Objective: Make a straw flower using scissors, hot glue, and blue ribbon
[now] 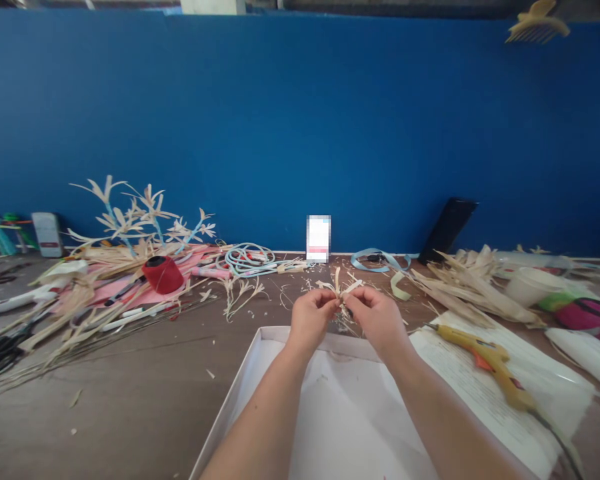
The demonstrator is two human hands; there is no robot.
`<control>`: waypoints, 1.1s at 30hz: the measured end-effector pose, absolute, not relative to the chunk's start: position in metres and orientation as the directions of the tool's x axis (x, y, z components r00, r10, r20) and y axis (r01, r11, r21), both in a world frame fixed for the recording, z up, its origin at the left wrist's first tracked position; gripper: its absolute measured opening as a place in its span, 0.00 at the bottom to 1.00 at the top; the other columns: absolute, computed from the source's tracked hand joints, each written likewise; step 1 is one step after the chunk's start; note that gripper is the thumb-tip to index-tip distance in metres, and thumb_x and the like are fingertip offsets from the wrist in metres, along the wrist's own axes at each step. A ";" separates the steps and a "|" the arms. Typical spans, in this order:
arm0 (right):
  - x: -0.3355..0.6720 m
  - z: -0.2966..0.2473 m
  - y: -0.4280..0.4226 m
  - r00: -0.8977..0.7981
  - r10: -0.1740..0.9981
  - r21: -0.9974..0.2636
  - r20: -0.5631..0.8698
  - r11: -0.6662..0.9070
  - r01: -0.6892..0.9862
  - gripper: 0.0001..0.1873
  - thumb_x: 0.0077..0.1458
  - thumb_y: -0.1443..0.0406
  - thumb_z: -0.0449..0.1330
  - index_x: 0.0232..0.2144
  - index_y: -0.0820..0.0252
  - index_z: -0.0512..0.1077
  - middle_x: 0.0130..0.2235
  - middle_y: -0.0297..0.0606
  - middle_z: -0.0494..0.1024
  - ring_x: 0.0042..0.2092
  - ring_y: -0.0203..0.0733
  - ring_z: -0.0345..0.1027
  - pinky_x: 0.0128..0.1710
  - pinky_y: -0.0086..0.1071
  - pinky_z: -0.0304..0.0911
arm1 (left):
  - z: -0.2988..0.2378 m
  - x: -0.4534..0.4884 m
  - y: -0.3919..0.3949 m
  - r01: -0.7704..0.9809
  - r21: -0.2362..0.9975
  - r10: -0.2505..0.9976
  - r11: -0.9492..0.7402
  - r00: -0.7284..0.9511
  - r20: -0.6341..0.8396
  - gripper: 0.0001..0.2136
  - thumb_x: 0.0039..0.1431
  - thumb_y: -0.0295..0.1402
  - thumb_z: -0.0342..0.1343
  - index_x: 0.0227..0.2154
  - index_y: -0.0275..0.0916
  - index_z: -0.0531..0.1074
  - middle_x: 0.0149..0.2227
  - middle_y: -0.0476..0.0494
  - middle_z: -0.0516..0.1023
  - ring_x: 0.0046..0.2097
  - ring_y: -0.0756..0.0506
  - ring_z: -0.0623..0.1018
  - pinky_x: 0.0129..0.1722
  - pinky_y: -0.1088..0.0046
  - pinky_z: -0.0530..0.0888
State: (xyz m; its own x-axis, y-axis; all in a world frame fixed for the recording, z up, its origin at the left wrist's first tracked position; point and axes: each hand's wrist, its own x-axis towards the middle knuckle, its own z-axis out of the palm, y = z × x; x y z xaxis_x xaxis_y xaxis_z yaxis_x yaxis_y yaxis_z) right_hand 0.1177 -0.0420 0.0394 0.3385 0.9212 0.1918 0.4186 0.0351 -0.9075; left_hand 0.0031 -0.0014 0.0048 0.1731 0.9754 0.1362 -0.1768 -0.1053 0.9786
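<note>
Both hands meet over the far edge of a white shallow box (330, 413). My left hand (313, 317) pinches the base of a small corn-husk flower (337, 280) with pale, narrow petals spreading upward. Fingertips of my right hand (377, 317) press on the same flower from the other side, by a petal slanting right. The flower's base is mostly hidden behind the fingers. Finished-looking husk flowers (150, 207) on blue-wrapped stems stand at the back left.
A yellow hot glue gun (500, 367) lies on a printed sheet (540, 427) at right, near dried husks (460, 280). At left are black scissors (5, 350), a red roll (163, 275) and cut strips. A phone (319, 239) leans on the blue wall (300, 133).
</note>
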 end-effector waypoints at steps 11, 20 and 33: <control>0.118 0.039 -0.044 0.360 0.919 -0.918 0.162 0.006 0.397 0.10 0.43 0.59 0.58 0.19 0.60 0.71 0.14 0.27 0.62 0.17 0.31 0.51 0.19 0.27 0.49 | 0.001 0.004 -0.003 -0.053 0.980 0.969 -0.193 0.145 0.199 0.04 0.45 0.31 0.56 0.25 0.37 0.73 0.22 0.50 0.73 0.24 0.52 0.69 0.24 0.79 0.65; 0.120 0.034 -0.046 0.380 0.912 -0.938 0.156 0.016 0.347 0.11 0.42 0.58 0.58 0.20 0.60 0.71 0.14 0.28 0.61 0.17 0.31 0.50 0.17 0.27 0.47 | 0.001 0.002 -0.005 0.088 0.954 0.951 -0.288 0.142 0.274 0.05 0.46 0.32 0.56 0.26 0.39 0.75 0.26 0.48 0.75 0.28 0.50 0.72 0.28 0.77 0.67; 0.119 0.036 -0.050 0.338 0.913 -0.899 0.229 0.066 0.432 0.12 0.45 0.57 0.58 0.23 0.59 0.72 0.18 0.31 0.68 0.21 0.33 0.56 0.22 0.28 0.52 | -0.002 0.003 -0.004 0.083 0.951 0.950 -0.297 0.126 0.286 0.05 0.46 0.32 0.56 0.27 0.38 0.75 0.27 0.47 0.76 0.29 0.50 0.73 0.30 0.76 0.68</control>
State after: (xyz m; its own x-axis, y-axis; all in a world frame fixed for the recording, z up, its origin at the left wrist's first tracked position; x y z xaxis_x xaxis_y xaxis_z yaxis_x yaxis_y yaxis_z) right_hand 0.1186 -0.0497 0.0355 0.3383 0.9127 0.2294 0.4320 0.0660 -0.8995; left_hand 0.0033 -0.0043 -0.0023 0.1255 0.9499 0.2862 0.0828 -0.2975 0.9511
